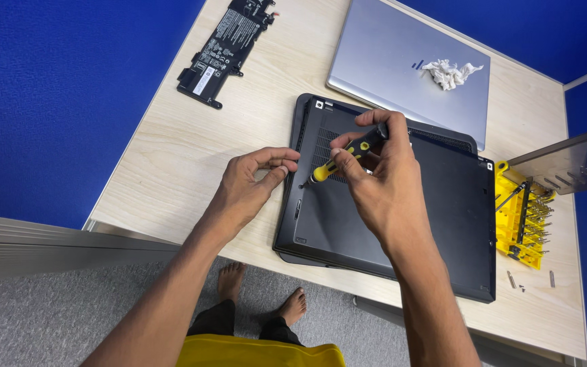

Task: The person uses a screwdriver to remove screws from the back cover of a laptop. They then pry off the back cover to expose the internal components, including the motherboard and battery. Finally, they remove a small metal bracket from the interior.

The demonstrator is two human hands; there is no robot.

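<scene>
A black laptop (436,217) lies bottom-up on the light wooden desk (171,149). My right hand (382,177) grips a small black and yellow screwdriver (344,156), its tip resting on the laptop's bottom cover near the left edge, beside the vent grille. My left hand (249,180) hovers just left of the tip with thumb and fingers pinched together; whether anything is between them is too small to see.
A flat black battery pack (225,47) lies at the desk's far left. A silver closed laptop (402,61) with crumpled white paper (451,71) sits behind. A yellow bit holder (521,217) with a clear lid stands at right, loose bits and screws (521,285) near it.
</scene>
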